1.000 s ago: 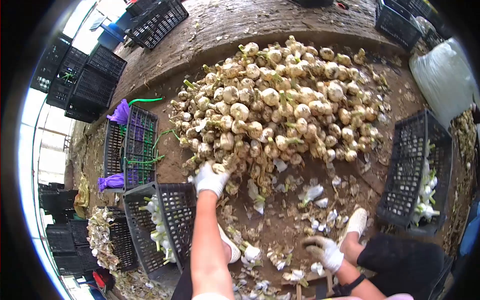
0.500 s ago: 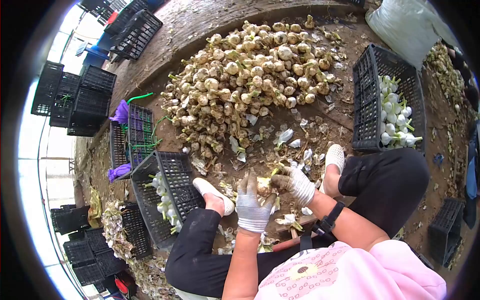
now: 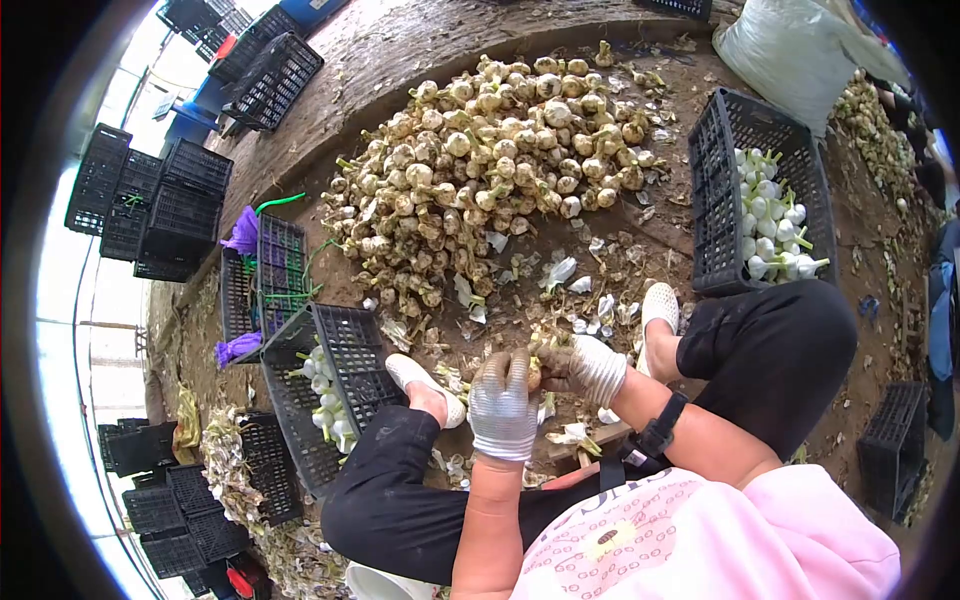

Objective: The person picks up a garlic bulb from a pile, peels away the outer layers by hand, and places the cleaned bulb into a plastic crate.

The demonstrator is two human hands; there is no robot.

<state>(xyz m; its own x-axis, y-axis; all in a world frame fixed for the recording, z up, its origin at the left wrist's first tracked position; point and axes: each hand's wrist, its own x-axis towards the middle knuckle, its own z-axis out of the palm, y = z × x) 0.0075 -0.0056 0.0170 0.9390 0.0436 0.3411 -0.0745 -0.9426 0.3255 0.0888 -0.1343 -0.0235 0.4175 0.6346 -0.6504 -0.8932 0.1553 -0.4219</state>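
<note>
My left hand [image 3: 502, 405], in a white and grey glove with soiled fingers, is closed around a garlic bulb [image 3: 534, 378] between my knees. My right hand [image 3: 583, 367], gloved the same way, has its fingers bent against the bulb's other side, near its stem. The two hands hide most of the bulb. Beyond them lies a large heap of untrimmed garlic [image 3: 480, 165] on the ground. Loose peeled skins [image 3: 560, 272] are scattered between my feet and the heap.
A black crate [image 3: 706, 200] with white garlic stands at the right, another crate [image 3: 360, 365] by my left leg. A white sack [image 3: 785, 55] is at the upper right. Stacked black crates [image 3: 185, 205] are at the left. A white bucket [image 3: 385, 583] shows at the bottom.
My left hand's fingers have closed in around the bulb, and both hands are nearer together. The bulb is more covered now. The view has shifted slightly.
</note>
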